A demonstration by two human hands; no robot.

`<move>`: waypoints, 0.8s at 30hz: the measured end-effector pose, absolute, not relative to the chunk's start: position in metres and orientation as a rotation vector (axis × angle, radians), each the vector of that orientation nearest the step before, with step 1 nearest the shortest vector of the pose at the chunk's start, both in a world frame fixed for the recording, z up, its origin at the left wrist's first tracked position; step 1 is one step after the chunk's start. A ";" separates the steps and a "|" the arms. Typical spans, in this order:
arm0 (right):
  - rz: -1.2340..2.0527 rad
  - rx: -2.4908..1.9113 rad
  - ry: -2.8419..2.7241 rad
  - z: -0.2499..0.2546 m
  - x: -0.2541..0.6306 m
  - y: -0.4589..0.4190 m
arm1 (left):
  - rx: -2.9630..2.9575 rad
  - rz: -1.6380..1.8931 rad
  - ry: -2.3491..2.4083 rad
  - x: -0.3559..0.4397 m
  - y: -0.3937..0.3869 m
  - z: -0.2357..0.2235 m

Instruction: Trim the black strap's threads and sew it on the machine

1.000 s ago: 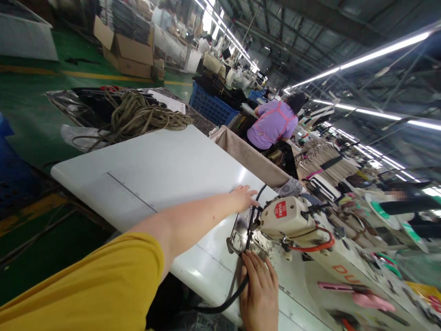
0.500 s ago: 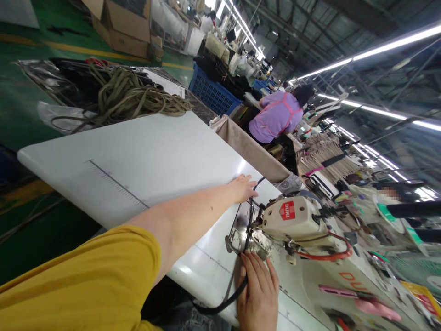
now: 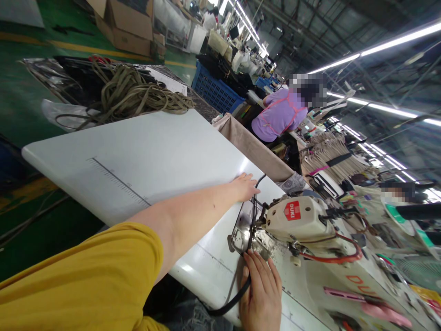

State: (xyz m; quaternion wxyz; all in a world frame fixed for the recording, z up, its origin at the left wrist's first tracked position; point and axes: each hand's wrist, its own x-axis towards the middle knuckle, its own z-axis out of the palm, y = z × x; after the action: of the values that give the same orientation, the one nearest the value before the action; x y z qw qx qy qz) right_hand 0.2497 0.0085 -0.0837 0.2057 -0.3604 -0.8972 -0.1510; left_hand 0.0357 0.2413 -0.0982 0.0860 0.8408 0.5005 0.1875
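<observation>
A narrow black strap [image 3: 229, 305] runs under the presser foot of a white sewing machine [image 3: 292, 216] and across its metal needle plate [image 3: 243, 225]. Beyond the needle, my left hand [image 3: 245, 187] lies flat on the white table with fingers spread, their tips touching the strap. On the near side, my right hand [image 3: 261, 287] holds the strap between thumb and fingers, its long fingers pressed down close to the plate. From there the strap's tail curves over the front table edge. The needle tip is too small to make out.
A tangled olive cord bundle [image 3: 138, 94] lies at the table's far left corner. Beige cloth [image 3: 248, 142] lines a trough along the back edge. A pink-handled tool [image 3: 372, 308] rests by the machine body. A person in purple [image 3: 280, 115] sits beyond, near a blue crate [image 3: 215, 89].
The whole view has shifted slightly to the right. Both hands stay in nearly the same places along the strap; no clear movement of the strap shows.
</observation>
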 end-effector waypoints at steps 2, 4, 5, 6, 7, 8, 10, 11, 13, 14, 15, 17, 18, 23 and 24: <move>-0.428 -1.001 -2.500 -0.083 0.250 0.009 | 2.513 0.556 1.492 0.037 0.241 -0.099; -0.430 -1.005 -2.492 -0.084 0.250 0.009 | 2.522 0.551 1.488 0.038 0.242 -0.099; -0.430 -1.006 -2.486 -0.085 0.250 0.009 | 2.527 0.549 1.483 0.039 0.242 -0.099; -0.428 -1.009 -2.481 -0.085 0.250 0.009 | 2.532 0.546 1.478 0.039 0.242 -0.099; -0.427 -1.009 -2.478 -0.086 0.250 0.009 | 2.536 0.544 1.473 0.039 0.242 -0.099; -0.428 -1.009 -2.476 -0.086 0.250 0.009 | 2.538 0.541 1.468 0.039 0.242 -0.099; -0.429 -1.006 -2.484 -0.086 0.250 0.009 | 2.541 0.538 1.461 0.039 0.242 -0.098; -0.430 -1.007 -2.488 -0.086 0.250 0.008 | 2.541 0.536 1.459 0.039 0.242 -0.098; -0.426 -1.014 -2.494 -0.085 0.249 0.008 | 2.541 0.537 1.460 0.038 0.242 -0.098; -0.421 -1.019 -2.495 -0.085 0.249 0.008 | 2.539 0.539 1.461 0.038 0.242 -0.098; -0.417 -1.021 -2.495 -0.084 0.249 0.007 | 2.538 0.541 1.464 0.038 0.242 -0.098; -0.408 -1.023 -2.491 -0.084 0.249 0.007 | 2.535 0.542 1.465 0.039 0.242 -0.098; -0.405 -1.019 -2.489 -0.084 0.249 0.007 | 2.533 0.541 1.464 0.039 0.242 -0.098; -0.405 -1.002 -2.482 -0.083 0.248 0.008 | 2.531 0.538 1.462 0.038 0.242 -0.097; -0.406 -1.002 -2.482 -0.083 0.248 0.008 | 2.532 0.538 1.464 0.038 0.242 -0.097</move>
State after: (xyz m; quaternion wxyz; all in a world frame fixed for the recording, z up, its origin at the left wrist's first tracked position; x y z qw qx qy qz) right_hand 0.2481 0.0075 -0.0832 0.2154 -0.3614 -0.8953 -0.1464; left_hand 0.0381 0.2418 -0.0972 0.0841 0.8484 0.4906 0.1802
